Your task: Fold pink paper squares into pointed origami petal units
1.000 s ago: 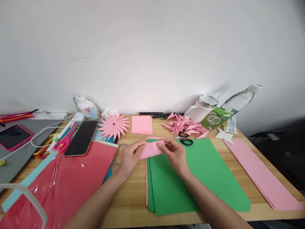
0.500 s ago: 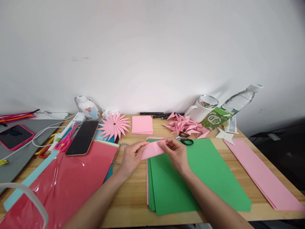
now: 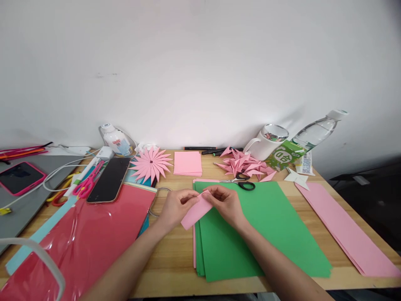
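Observation:
A small folded piece of pink paper (image 3: 196, 212) is pinched along its upper edge between both my hands, its lower left end hanging free and tilted. My left hand (image 3: 177, 207) is closed on it, thumb in front. On the right side, my right hand (image 3: 227, 203) grips its upper right corner between thumb and fingers. The fingertips nearly meet. Below my right hand lies a stack of green paper (image 3: 266, 234). Behind my hands rest a stack of pink squares (image 3: 187, 163) and black-handled scissors (image 3: 246, 185).
A pink paper star (image 3: 151, 163) lies at back left, a pile of folded pink pieces (image 3: 242, 164) at back right. A white mug (image 3: 266, 144), a tilted water bottle (image 3: 319, 129), pink strips (image 3: 344, 228), a phone (image 3: 109, 180), and red paper (image 3: 103, 234) surround the work area.
The pink paper has turned, its left end swinging down toward me. My right hand has shifted slightly left, bringing the fingertips of both hands closer together.

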Demonstrator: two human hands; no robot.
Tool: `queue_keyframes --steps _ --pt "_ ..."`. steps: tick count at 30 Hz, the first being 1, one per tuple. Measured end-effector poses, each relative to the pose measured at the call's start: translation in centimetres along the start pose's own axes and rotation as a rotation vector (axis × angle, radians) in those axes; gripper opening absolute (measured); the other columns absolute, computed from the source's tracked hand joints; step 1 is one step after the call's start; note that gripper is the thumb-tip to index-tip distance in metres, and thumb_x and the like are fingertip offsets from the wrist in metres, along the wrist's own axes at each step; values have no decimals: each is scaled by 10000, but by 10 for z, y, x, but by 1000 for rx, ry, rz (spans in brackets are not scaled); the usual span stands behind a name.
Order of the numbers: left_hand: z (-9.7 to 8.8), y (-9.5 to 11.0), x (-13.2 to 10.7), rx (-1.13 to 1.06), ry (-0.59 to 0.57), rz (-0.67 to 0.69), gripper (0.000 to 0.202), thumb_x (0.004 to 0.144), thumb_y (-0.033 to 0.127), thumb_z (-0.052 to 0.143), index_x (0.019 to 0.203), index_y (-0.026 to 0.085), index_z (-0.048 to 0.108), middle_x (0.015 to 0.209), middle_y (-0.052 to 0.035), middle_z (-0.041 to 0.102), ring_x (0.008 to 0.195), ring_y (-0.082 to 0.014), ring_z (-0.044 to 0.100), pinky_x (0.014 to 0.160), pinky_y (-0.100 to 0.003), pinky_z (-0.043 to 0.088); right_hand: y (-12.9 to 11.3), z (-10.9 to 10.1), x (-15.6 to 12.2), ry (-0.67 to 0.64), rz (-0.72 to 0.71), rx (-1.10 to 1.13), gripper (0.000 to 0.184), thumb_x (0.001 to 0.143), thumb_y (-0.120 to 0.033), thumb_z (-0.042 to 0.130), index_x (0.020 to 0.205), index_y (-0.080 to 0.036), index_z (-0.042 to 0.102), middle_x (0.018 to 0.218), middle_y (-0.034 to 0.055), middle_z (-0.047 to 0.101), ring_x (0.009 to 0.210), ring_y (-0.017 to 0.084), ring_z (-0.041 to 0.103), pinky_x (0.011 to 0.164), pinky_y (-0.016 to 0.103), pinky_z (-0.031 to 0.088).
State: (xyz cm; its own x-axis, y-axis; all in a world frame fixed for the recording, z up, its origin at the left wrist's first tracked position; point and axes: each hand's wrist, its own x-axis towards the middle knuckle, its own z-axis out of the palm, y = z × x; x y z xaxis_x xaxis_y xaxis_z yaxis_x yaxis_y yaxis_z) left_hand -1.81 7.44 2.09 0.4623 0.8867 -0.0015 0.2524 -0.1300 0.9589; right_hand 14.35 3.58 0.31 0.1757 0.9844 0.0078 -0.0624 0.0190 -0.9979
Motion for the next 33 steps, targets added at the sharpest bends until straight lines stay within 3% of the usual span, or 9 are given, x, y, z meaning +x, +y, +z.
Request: queue_keyframes --steps 3,9,33 --pt "1 1 0 -49 8 -5 252 759 252 589 953 147 712 868 -66 735 732 -176 676 610 -235 535 -1 0 1 15 9 21 272 657 -425 723 754 -174 682 667 22 675 589 151 593 545 264 471" --pt "1 7 -2 -46 25 93 206 758 194 594 906 193 736 946 -45 727 860 -196 683 741 -261 546 -1 0 0 18 15 54 202 672 -359 723 766 -182 694 682 10 684 599 144 593 568 263 468" --pt "1 -1 -1 -35 0 92 222 773 235 594 948 199 726 965 -48 723 861 -196 664 722 -255 513 1 -1 1 76 13 -4 220 652 -380 723 756 -186 735 750 37 726 660 184 637 622 302 507"
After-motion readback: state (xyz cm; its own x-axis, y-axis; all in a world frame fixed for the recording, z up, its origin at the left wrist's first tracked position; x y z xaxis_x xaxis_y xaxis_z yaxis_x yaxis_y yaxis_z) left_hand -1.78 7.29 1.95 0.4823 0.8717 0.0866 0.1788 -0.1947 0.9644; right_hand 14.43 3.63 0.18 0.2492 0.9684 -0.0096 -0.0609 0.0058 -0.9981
